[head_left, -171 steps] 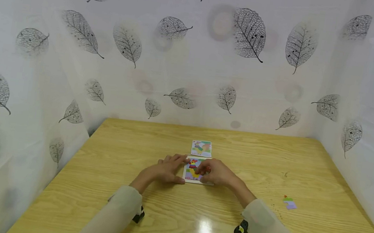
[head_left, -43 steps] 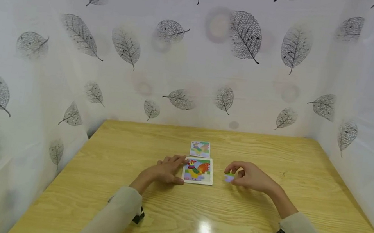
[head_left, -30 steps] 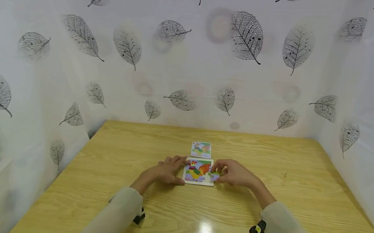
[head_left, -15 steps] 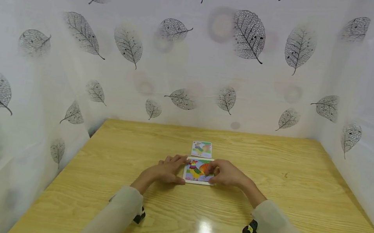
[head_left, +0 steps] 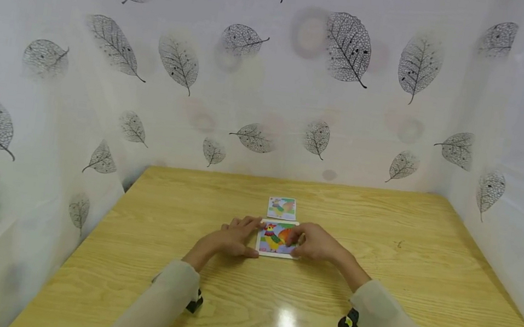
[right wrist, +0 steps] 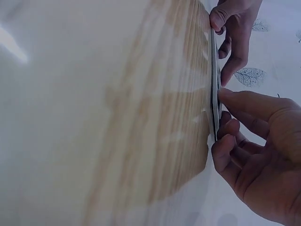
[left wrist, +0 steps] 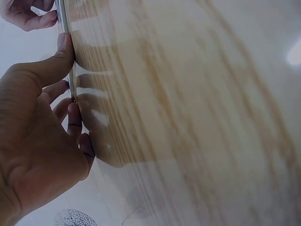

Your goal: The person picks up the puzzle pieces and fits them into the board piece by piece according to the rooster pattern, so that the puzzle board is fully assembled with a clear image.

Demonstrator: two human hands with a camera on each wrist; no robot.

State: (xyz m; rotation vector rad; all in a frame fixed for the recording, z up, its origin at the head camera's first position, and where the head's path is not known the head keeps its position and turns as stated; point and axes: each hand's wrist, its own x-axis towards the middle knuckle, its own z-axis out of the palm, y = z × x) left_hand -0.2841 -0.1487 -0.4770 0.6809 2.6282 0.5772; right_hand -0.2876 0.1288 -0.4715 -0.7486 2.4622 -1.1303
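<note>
A jigsaw puzzle in a white-rimmed square tray (head_left: 272, 255) lies flat on the table, its picture a colourful rooster. My left hand (head_left: 234, 237) rests at the tray's left edge, thumb near the lower corner and fingers spread towards the upper one. In the left wrist view, that thumb and the fingertips touch the edge of the thin tray (left wrist: 71, 77). My right hand (head_left: 316, 242) is over the tray's right part, with bent fingers and thumb at the lower right puzzle piece, which they mostly hide. The right wrist view has the right hand (right wrist: 263, 146) touching the tray's edge (right wrist: 214, 96).
Just behind the tray lies a square card (head_left: 282, 208) printed with a paler rooster picture. The wood-grain table (head_left: 222, 313) is bounded by white leaf-patterned sheets (head_left: 273, 76) at the back and sides. A black wrist device (head_left: 348, 324) is on the right wrist.
My right hand earlier picked the loose puzzle piece off the table at right and carried it left to the tray's lower right gap. My left hand has stayed at the tray's left edge.
</note>
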